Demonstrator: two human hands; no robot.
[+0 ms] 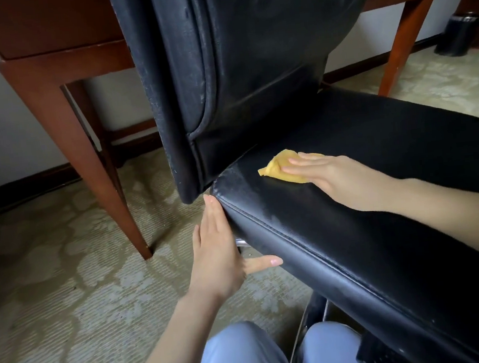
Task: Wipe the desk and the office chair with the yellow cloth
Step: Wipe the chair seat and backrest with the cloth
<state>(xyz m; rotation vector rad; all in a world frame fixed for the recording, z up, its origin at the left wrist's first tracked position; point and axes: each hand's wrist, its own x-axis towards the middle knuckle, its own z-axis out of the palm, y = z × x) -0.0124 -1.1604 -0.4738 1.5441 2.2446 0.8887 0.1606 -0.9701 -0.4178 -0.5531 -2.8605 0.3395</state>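
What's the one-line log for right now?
task part: chair seat | right hand: presses yellow cloth on it | left hand: flat against its side edge

The left hand is flat, its fingers straight and pointing to 12 o'clock, its thumb sticking out to 3 o'clock. The right hand lies flat, palm down, fingers together and pointing to 9 o'clock. Both arms are bare.
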